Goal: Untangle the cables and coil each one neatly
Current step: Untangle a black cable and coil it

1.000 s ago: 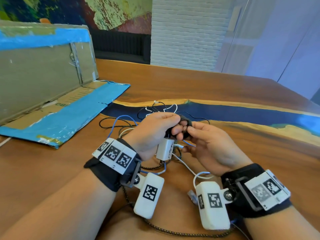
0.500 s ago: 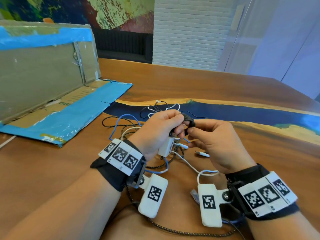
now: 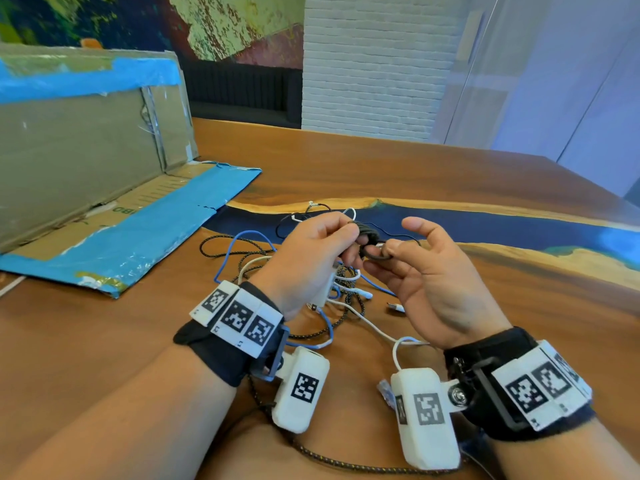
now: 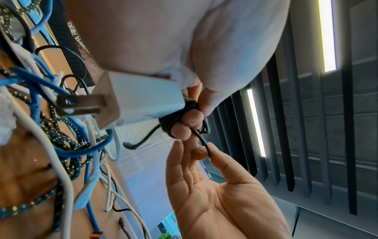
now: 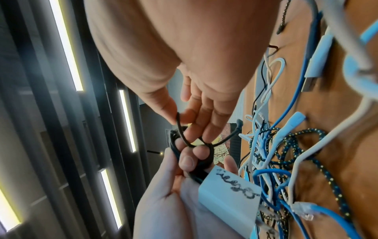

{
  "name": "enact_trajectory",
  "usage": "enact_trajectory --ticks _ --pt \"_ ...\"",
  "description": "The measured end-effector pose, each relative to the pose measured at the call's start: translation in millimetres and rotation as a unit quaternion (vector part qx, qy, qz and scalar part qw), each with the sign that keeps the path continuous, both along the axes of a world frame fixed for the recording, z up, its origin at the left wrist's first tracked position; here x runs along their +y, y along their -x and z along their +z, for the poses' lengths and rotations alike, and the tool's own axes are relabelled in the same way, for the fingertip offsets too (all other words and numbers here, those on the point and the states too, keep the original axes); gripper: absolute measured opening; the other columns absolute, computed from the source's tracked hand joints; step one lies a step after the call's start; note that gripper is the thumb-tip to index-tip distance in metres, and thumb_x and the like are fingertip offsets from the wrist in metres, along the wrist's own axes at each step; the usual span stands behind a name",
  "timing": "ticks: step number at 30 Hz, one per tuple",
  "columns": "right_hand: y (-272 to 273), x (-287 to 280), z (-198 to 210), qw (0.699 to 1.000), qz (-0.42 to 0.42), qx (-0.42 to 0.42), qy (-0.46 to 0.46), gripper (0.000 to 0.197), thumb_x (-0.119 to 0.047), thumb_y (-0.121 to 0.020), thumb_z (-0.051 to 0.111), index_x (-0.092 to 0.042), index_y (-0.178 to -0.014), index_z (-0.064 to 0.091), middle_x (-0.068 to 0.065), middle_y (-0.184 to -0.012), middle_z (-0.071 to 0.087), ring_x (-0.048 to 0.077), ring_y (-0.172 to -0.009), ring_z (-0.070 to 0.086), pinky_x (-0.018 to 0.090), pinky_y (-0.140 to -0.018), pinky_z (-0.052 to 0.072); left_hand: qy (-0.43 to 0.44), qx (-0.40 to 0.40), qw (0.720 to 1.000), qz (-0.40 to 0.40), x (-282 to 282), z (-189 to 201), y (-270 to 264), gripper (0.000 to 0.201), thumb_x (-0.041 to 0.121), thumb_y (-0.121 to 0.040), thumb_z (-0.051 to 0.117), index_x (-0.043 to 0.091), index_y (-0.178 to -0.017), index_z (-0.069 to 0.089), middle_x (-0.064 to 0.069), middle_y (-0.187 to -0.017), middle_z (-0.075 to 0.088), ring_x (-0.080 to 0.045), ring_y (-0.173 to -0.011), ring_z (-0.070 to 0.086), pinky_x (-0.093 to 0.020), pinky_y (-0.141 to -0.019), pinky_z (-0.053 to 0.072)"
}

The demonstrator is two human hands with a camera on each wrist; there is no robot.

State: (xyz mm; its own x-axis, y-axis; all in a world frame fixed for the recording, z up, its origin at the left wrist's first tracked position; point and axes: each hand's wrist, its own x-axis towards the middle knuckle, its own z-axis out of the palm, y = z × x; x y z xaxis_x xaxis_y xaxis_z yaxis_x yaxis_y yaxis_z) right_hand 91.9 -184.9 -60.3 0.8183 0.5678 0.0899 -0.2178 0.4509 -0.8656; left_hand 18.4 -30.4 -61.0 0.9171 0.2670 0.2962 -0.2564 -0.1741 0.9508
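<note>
My left hand [image 3: 322, 251] grips a small coil of thin black cable [image 3: 367, 232] above the table, together with the white plug adapter [image 4: 141, 100] that hangs from it. My right hand [image 3: 412, 258] pinches the loose black strand [image 5: 182, 134] between thumb and fingers just right of the coil, palm turned up. Under both hands lies a tangle of blue cable [image 3: 239, 237], white cable [image 3: 367, 320] and black braided cable [image 3: 346, 313] on the wooden table [image 3: 381, 168].
A flattened cardboard box with blue tape [image 3: 104, 188] lies and stands at the left of the table. A braided cable [image 3: 346, 464] runs along the near edge under my wrists. A USB plug [image 3: 394, 307] rests beside my right palm.
My right hand has turned palm up and spread its fingers, drawing the black strand out a little from the coil. My left hand has kept its grip and risen slightly.
</note>
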Motion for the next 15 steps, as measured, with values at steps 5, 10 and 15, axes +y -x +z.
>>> enact_trajectory --ticks 5,10,15 --pt "0 -2 1 0.998 0.007 -0.012 0.064 0.033 0.004 -0.101 0.049 -0.018 -0.126 0.051 0.000 -0.064 0.050 0.010 -0.044 0.036 0.025 -0.043 0.034 0.013 0.016 1.000 0.010 0 0 1 0.031 0.012 -0.108 0.045 -0.013 -0.097 0.060 -0.002 -0.063 0.054 -0.017 -0.069 0.059 -0.031 -0.077 0.048" --pt "-7 -10 2 0.978 0.038 -0.118 0.168 0.021 0.000 -0.101 0.052 -0.012 -0.112 0.067 -0.001 -0.062 0.049 0.007 -0.039 0.021 0.018 -0.039 0.017 0.061 0.039 0.997 0.001 -5 -1 1 0.033 0.015 -0.109 0.043 0.002 -0.085 0.062 -0.005 -0.061 0.046 -0.019 -0.063 0.055 -0.030 -0.072 0.045" --pt "-8 -11 1 0.979 0.009 -0.132 0.154 0.011 -0.001 -0.097 0.060 -0.007 -0.101 0.069 0.003 -0.062 0.053 0.014 -0.048 0.035 0.024 -0.045 0.032 0.079 0.039 0.996 0.018 -5 -1 0 0.035 0.018 -0.109 0.045 0.006 -0.080 0.061 -0.004 -0.059 0.047 -0.019 -0.062 0.056 -0.032 -0.075 0.045"
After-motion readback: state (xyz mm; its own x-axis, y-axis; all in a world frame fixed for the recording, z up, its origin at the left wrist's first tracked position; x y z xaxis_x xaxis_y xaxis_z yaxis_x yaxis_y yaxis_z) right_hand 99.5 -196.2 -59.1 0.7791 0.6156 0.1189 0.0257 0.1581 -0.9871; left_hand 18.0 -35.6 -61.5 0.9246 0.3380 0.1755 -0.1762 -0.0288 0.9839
